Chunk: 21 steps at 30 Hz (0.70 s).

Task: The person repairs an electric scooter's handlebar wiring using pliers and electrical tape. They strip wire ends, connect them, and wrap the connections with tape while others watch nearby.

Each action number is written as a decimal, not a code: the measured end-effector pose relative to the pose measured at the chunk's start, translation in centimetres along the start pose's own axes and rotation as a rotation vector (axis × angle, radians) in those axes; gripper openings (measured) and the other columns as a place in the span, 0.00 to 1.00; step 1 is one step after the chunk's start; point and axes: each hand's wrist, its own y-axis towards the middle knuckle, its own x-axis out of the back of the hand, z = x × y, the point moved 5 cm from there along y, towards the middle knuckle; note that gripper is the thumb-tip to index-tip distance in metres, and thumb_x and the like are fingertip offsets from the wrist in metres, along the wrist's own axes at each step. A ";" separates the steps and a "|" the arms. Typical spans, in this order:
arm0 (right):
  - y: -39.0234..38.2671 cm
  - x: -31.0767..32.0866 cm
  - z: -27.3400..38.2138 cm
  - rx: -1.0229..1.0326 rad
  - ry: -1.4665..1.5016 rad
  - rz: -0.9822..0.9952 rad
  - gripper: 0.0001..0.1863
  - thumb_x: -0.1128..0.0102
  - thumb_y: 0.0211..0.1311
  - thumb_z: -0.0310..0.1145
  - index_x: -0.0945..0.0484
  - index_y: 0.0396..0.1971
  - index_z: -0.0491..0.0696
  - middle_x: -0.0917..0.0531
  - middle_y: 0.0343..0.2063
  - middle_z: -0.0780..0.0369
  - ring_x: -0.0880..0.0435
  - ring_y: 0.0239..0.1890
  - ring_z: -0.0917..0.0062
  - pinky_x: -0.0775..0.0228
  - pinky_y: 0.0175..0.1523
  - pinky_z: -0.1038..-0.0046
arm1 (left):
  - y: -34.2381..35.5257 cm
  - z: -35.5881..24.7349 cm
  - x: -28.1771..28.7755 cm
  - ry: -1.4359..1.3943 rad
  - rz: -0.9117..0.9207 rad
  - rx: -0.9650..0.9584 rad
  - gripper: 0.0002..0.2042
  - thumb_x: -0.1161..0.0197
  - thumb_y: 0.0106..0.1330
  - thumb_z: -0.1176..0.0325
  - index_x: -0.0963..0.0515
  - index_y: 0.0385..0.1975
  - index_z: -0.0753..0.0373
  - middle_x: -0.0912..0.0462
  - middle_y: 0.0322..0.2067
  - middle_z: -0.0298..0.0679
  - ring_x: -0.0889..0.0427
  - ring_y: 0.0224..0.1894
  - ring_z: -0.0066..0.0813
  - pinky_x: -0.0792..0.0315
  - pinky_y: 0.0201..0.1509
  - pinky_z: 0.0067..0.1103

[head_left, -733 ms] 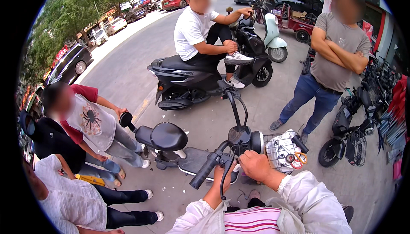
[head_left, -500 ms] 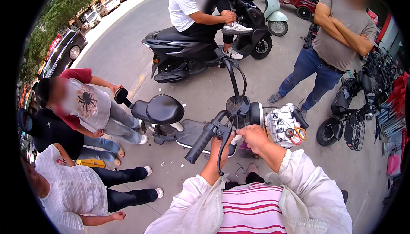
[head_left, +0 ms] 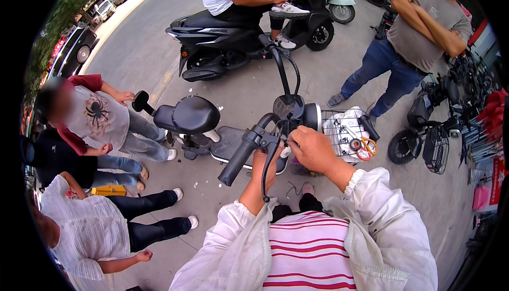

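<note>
In front of me stands a small electric scooter with a black handlebar grip and a curved black brake lever. My right hand is closed in a pinch beside the inner end of the grip, near the cables, and what its fingertips hold is too small to make out. Behind the brake lever my left hand reaches up to the same spot, its fingers bent and partly hidden by the lever. Just beyond lie the round dark display and the wire front basket.
Orange-handled scissors and a tape roll lie on the basket's white bag. A black scooter with a seated person stands ahead. People stand at left, one with crossed arms at right. A parked bike stands beyond.
The view has tipped downward and shifted slightly, so surrounding things sit higher in the picture. Both hands stay by the brake lever's base, the right one still pinching.
</note>
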 end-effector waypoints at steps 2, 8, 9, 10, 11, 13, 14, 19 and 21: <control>0.0 -1.5 -1.2 -0.411 0.389 0.006 0.04 0.38 0.58 0.31 0.22 0.30 0.46 0.29 0.17 0.67 0.29 0.18 0.81 0.38 0.22 0.74 | 0.0 -0.1 -0.2 -0.012 0.018 -0.004 0.05 0.35 0.63 0.75 0.22 0.37 0.60 0.20 0.35 0.30 0.24 0.41 0.19 0.34 0.50 0.20; -1.2 -1.8 -2.0 -0.655 0.689 0.117 0.04 0.39 0.59 0.29 0.23 0.30 0.46 0.27 0.21 0.66 0.29 0.21 0.79 0.41 0.24 0.75 | 0.0 -0.1 -0.2 -0.058 0.038 -0.010 0.05 0.35 0.63 0.75 0.22 0.35 0.59 0.21 0.32 0.29 0.26 0.38 0.18 0.34 0.47 0.18; -1.1 -0.5 -1.1 -0.412 0.396 0.047 0.04 0.39 0.57 0.28 0.24 0.31 0.47 0.26 0.24 0.64 0.26 0.25 0.76 0.35 0.28 0.72 | 0.1 0.0 -0.1 -0.068 0.030 -0.002 0.05 0.34 0.61 0.76 0.22 0.34 0.59 0.21 0.32 0.29 0.25 0.38 0.18 0.33 0.46 0.19; -1.0 0.6 0.2 -0.166 0.106 -0.020 0.06 0.39 0.55 0.26 0.25 0.32 0.47 0.24 0.27 0.62 0.22 0.28 0.73 0.30 0.32 0.69 | 0.1 0.0 -0.1 -0.076 0.021 0.005 0.06 0.34 0.60 0.77 0.22 0.33 0.58 0.20 0.31 0.29 0.24 0.37 0.18 0.32 0.46 0.19; -0.9 0.9 0.8 -0.030 -0.056 -0.008 0.07 0.40 0.54 0.27 0.26 0.34 0.49 0.25 0.33 0.59 0.21 0.35 0.67 0.27 0.35 0.66 | 0.2 0.1 0.0 -0.085 0.012 0.012 0.07 0.33 0.59 0.77 0.22 0.33 0.58 0.20 0.31 0.28 0.23 0.37 0.18 0.32 0.46 0.20; -0.9 0.7 1.2 0.105 -0.156 0.016 0.06 0.40 0.55 0.27 0.27 0.33 0.48 0.25 0.31 0.60 0.21 0.35 0.66 0.27 0.35 0.64 | 0.2 0.1 0.1 -0.100 0.040 0.010 0.07 0.33 0.59 0.77 0.22 0.32 0.57 0.20 0.31 0.28 0.23 0.37 0.18 0.32 0.46 0.20; -1.0 0.6 1.4 0.172 -0.206 0.027 0.06 0.41 0.56 0.28 0.27 0.33 0.47 0.25 0.30 0.60 0.21 0.36 0.65 0.27 0.35 0.63 | 0.2 0.1 0.1 -0.106 0.055 0.010 0.07 0.32 0.59 0.77 0.22 0.32 0.57 0.20 0.31 0.28 0.23 0.37 0.19 0.32 0.47 0.20; -0.8 0.0 0.6 0.125 -0.150 -0.074 0.05 0.41 0.57 0.29 0.27 0.30 0.46 0.26 0.27 0.63 0.23 0.28 0.70 0.29 0.30 0.71 | 0.3 0.4 0.3 -0.087 0.052 0.020 0.07 0.32 0.59 0.76 0.22 0.32 0.57 0.20 0.31 0.28 0.23 0.37 0.19 0.33 0.48 0.21; -0.6 -1.0 -0.8 -0.222 0.226 -0.067 0.05 0.41 0.58 0.29 0.27 0.27 0.45 0.28 0.23 0.66 0.25 0.23 0.75 0.32 0.27 0.75 | 0.4 0.4 0.3 -0.071 0.053 0.017 0.07 0.32 0.59 0.76 0.22 0.32 0.57 0.20 0.31 0.28 0.24 0.38 0.18 0.33 0.49 0.21</control>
